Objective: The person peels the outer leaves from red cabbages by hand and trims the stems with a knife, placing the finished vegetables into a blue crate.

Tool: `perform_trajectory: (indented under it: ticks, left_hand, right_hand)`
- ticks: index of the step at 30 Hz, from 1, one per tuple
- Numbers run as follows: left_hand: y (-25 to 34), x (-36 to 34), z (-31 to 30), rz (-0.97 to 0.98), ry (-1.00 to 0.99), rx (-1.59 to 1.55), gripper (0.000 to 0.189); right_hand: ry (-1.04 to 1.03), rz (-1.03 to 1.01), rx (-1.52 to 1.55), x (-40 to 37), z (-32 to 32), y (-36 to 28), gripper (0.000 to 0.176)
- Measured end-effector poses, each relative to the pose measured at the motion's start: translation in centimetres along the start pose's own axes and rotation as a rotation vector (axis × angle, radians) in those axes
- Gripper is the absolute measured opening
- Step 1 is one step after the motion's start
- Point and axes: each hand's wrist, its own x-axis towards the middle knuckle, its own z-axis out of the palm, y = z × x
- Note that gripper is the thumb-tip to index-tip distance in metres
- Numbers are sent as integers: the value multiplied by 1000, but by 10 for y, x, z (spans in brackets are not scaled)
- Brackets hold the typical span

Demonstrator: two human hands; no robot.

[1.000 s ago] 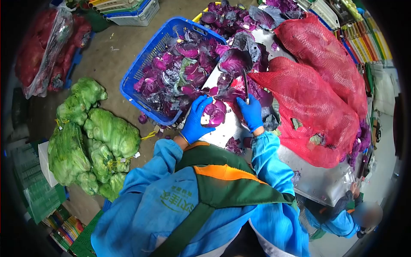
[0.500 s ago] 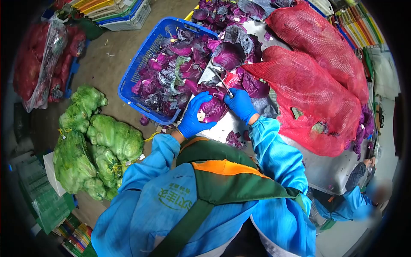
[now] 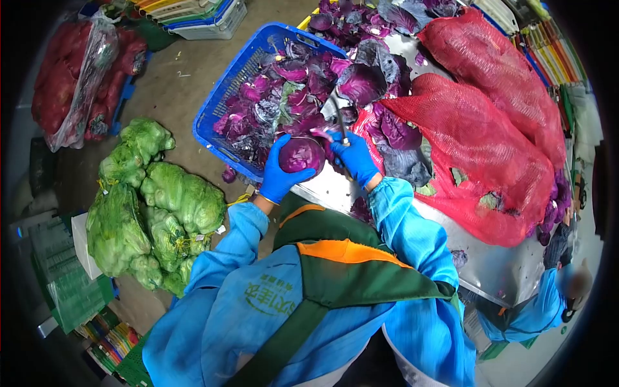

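A round purple cabbage point(image 3: 302, 155) rests in my left hand point(image 3: 277, 177), whose blue-gloved fingers curve around its left and lower side. My right hand point(image 3: 356, 160), also gloved in blue, grips a knife point(image 3: 341, 119) with its blade pointing away from me. A purple piece of leaf point(image 3: 320, 133) lies between the knife hand and the cabbage. Just beyond my hands, a blue plastic basket point(image 3: 207, 109) holds many loose purple leaves point(image 3: 258, 90). Under my hands is a metal table point(image 3: 325, 187).
Red mesh sacks point(image 3: 477, 151) lie on the table to the right. Bagged green vegetables point(image 3: 184, 197) sit on the floor at left, with red sacks point(image 3: 64, 77) farther back. Stacked crates point(image 3: 206, 16) stand at the top left. Another person point(image 3: 532, 309) is at the lower right.
The cabbage has turned in my left hand and now shows a smoother, rounder face. My right hand has drawn slightly away from it, and the knife blade points more straight ahead.
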Motion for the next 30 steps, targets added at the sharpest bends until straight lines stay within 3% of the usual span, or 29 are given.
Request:
perform_trajectory:
  ticks: [2,3,6,8,10,13,14,16,18,20,21,23,24,26,27,28,30]
  left_hand:
    - [6,7,-11,96,3,35,100]
    - [12,7,-16,178,1,68,99]
    - [60,12,-27,303,-121,269,99]
    - [76,19,-25,370,-206,353,100]
    - [84,20,-25,436,-291,440,102]
    - [91,18,-25,416,-307,316,105]
    - [91,16,-24,425,-311,315,105]
    - [91,15,-25,342,-194,4,104]
    - [87,21,-27,334,-161,-54,108]
    - [77,18,-27,-36,-148,-769,106]
    - [76,11,-31,-224,-150,-963,96]
    - [73,14,-32,-162,-104,-1131,88]
    - [76,17,-30,-107,-72,-1303,82]
    - [91,22,-31,-42,-81,-1234,83]
    - [89,26,-34,-101,-131,-1378,83]
    - [89,29,-35,-165,-188,-1524,83]
    - [89,30,-37,-134,-301,-1508,82]
  right_hand:
    - [173,-113,195,14,-6,-9,25]
    - [204,-196,147,17,-8,-19,23]
    - [-65,-295,-134,-1,7,-71,50]
    - [-118,-402,-497,-6,23,-86,59]
    - [-205,-497,-556,9,23,-82,52]
    - [-44,-173,-313,6,9,-92,31]
    - [-27,-191,-238,4,1,-89,22]
    - [116,-139,-87,13,-20,-64,19]
    - [200,-173,-66,22,-36,-45,17]
    - [273,-206,-37,26,-36,-44,16]
    - [345,-239,-60,25,-33,-47,15]
    - [444,-295,-25,28,-29,-56,14]
    - [376,-259,-14,28,-30,-63,25]
    - [293,-340,-64,21,-16,-73,43]
    - [246,-419,-217,18,-11,-77,56]
    - [226,-493,-194,11,4,-86,54]
    - [37,-271,-47,-11,24,-112,52]
